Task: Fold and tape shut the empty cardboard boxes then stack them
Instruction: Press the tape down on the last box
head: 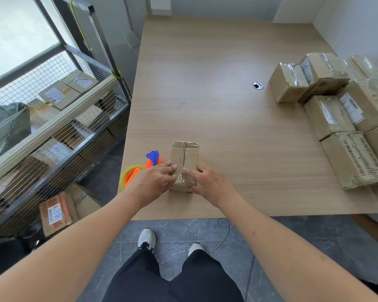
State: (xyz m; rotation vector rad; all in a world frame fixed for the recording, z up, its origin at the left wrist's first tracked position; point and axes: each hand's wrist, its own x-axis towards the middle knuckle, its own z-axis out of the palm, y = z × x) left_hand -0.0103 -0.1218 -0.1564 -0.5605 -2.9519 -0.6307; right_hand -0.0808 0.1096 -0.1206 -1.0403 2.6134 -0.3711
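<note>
Two hands work on one small cardboard box (184, 165) lying near the front edge of the table (216, 110). The left hand (154, 182) rests on the box's left side, its fingers laid fairly straight across the near end of the top, where clear tape covers the flap seam. The right hand (207, 182) grips the box's right edge, thumb on top beside the seam and fingers curled round the side. Farther along, the seam between the flaps shows as a dark slit with no tape visible on it. Just left of the box, partly hidden by the left hand, lies an orange tape dispenser (140, 168) with a blue part and a roll of tape. Well apart, at the table's right edge, stands a stack of boxes (340, 112). Left of the table, a wire cage cart (59, 127) holds more parcels.
</note>
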